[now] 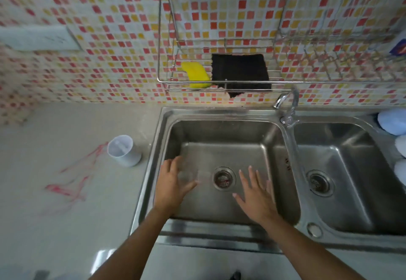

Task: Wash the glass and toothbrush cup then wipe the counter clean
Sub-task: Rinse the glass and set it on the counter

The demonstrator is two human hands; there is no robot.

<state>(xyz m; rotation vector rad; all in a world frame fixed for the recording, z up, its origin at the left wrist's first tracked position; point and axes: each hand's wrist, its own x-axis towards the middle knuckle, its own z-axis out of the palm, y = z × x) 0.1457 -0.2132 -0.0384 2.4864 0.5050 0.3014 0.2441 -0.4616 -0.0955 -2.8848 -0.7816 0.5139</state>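
A clear glass, blurred and hard to make out, is over the left basin of the steel sink, and my left hand grips it between thumb and fingers. To the right of the drain, my right hand hovers with fingers spread and holds nothing. The white toothbrush cup stands upright on the counter, just left of the sink. Red smears mark the counter left of the cup.
On the wall above the sink, a wire rack holds a yellow sponge and a black cloth. The faucet rises behind the divider between the two basins. Pale blue and white round items sit at the far right edge.
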